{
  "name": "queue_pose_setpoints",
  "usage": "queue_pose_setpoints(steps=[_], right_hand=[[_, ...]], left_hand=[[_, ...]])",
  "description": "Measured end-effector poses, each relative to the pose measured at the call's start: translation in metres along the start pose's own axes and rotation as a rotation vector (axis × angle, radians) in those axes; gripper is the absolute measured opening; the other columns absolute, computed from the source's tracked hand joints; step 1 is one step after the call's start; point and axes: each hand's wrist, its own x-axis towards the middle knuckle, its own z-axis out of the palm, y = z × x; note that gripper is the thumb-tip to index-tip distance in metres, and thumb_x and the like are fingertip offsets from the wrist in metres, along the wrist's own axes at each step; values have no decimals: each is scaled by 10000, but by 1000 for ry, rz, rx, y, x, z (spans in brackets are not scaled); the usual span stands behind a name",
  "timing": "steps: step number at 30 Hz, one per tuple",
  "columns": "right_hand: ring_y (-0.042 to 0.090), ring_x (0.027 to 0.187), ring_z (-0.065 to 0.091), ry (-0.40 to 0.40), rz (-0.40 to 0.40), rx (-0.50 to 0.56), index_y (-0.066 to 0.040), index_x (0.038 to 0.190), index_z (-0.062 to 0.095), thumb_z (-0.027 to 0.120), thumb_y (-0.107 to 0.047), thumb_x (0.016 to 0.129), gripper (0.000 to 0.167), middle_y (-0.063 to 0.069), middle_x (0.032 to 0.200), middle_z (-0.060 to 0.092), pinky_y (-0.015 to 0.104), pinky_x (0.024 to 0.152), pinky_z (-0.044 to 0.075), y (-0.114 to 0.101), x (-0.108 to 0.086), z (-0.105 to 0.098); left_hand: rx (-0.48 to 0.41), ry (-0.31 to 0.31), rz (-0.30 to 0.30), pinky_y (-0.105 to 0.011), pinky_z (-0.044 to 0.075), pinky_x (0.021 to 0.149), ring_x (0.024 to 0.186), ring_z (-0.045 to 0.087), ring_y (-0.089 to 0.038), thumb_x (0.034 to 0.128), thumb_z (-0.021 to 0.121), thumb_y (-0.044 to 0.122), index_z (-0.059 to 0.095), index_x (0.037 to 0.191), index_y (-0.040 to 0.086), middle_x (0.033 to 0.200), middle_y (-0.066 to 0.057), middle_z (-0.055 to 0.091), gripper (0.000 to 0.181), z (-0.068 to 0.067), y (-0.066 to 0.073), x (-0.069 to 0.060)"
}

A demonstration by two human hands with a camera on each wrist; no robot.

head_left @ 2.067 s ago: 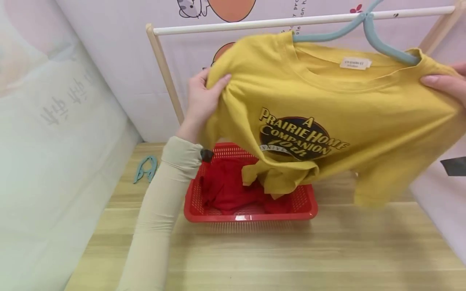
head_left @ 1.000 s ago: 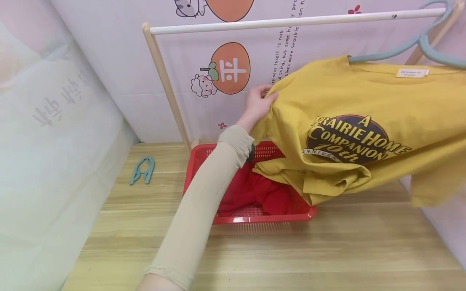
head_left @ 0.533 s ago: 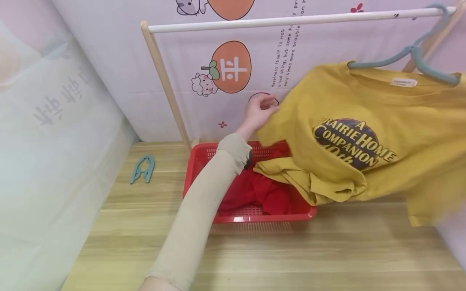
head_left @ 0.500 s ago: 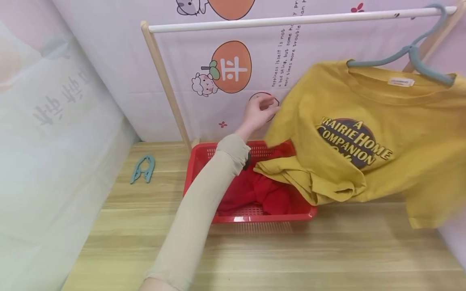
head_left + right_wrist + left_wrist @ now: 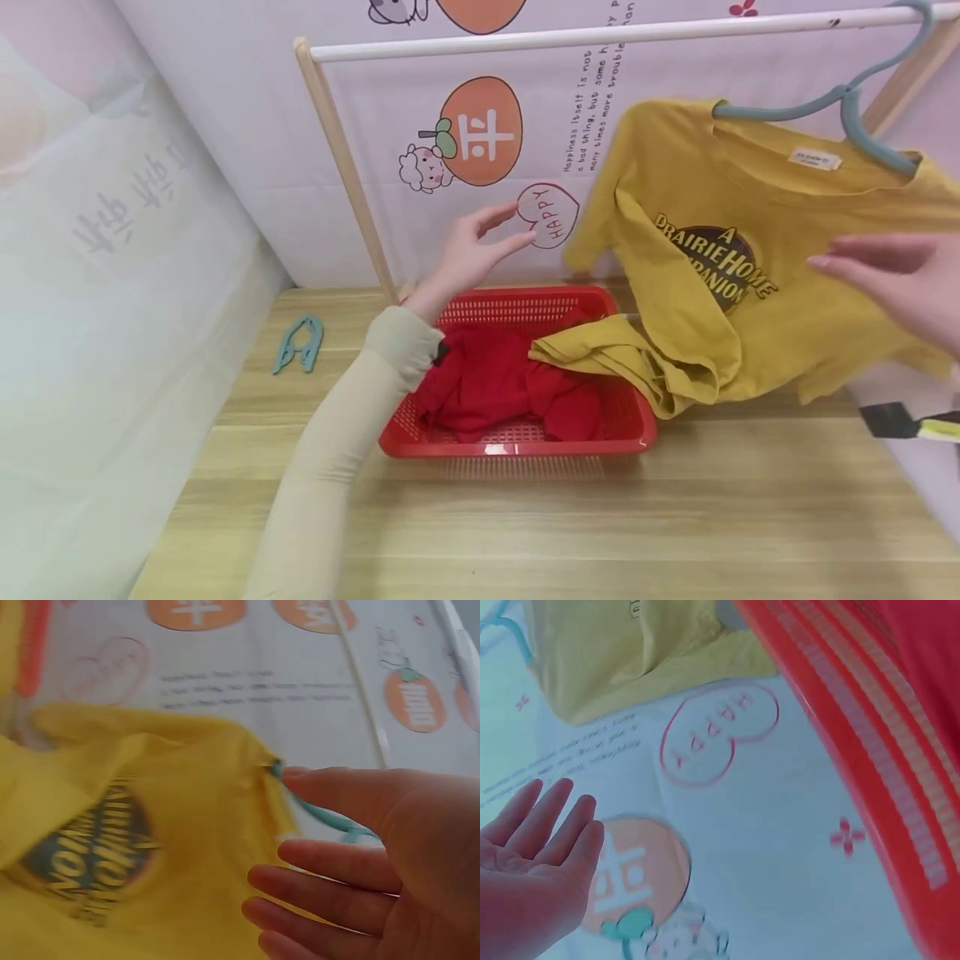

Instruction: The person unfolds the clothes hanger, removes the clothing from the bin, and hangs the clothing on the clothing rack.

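Observation:
A yellow T-shirt point(image 5: 780, 242) with a dark printed logo hangs on a blue hanger point(image 5: 795, 110), whose hook is over the rack's white rail at the right. One lower part of the shirt droops over the right side of the red basket point(image 5: 517, 450). My left hand point(image 5: 472, 254) is above the basket, fingers apart and holding nothing. In front of the shirt is my right hand point(image 5: 900, 275), its fingers extended and nothing in them. The right wrist view shows that hand point(image 5: 360, 862) beside the shirt's neck.
Red cloth point(image 5: 502, 379) lies crumpled in the basket. A folded blue hanger point(image 5: 300, 343) rests on the wooden tabletop point(image 5: 525, 533) at the left. The rack's white rail point(image 5: 600, 35) spans the back, held by a wooden post point(image 5: 345, 167) at the left. A printed wall stands behind.
The left hand has let go of the shirt's sleeve and moved left. The shirt now hangs from the rail on its hanger. My right hand has come back into view, off the shirt.

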Motion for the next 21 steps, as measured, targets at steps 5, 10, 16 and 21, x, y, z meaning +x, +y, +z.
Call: queue_pose_setpoints(steps=[5, 10, 16, 21], right_hand=[[594, 1225, 458, -193, -30, -218, -23, 1421, 566, 657, -593, 936, 754, 251, 1377, 541, 730, 859, 391, 9, -11, 39], [598, 1190, 503, -290, -77, -235, 54, 1380, 569, 674, -549, 947, 750, 296, 1287, 599, 677, 825, 473, 37, -9, 68], [530, 1076, 624, -357, -87, -188, 106, 1363, 552, 685, -481, 966, 721, 306, 1223, 637, 573, 792, 551, 61, -11, 91], [363, 840, 723, -315, -116, -175, 107, 1285, 616, 714, -452, 954, 657, 299, 1108, 690, 386, 566, 548, 71, -14, 105]], left_hand=[[212, -33, 12, -334, 394, 1094, 1352, 445, -74, 881, 761, 541, 512, 1509, 202, 1495, 80, 516, 756, -29, -7, -41], [530, -144, 1, -460, 231, 1197, 1515, 207, -183, 784, 677, 781, 329, 1605, 179, 1645, 20, 289, 1075, -43, -26, -87], [848, -235, 3, -421, 56, 1227, 1545, -20, -219, 709, 540, 936, 131, 1632, 83, 1696, -61, 42, 1322, -52, -53, -135], [949, -242, -45, -459, 62, 1228, 1547, -31, -256, 677, 518, 966, 106, 1626, 42, 1694, -121, 49, 1387, -63, -67, -171]])
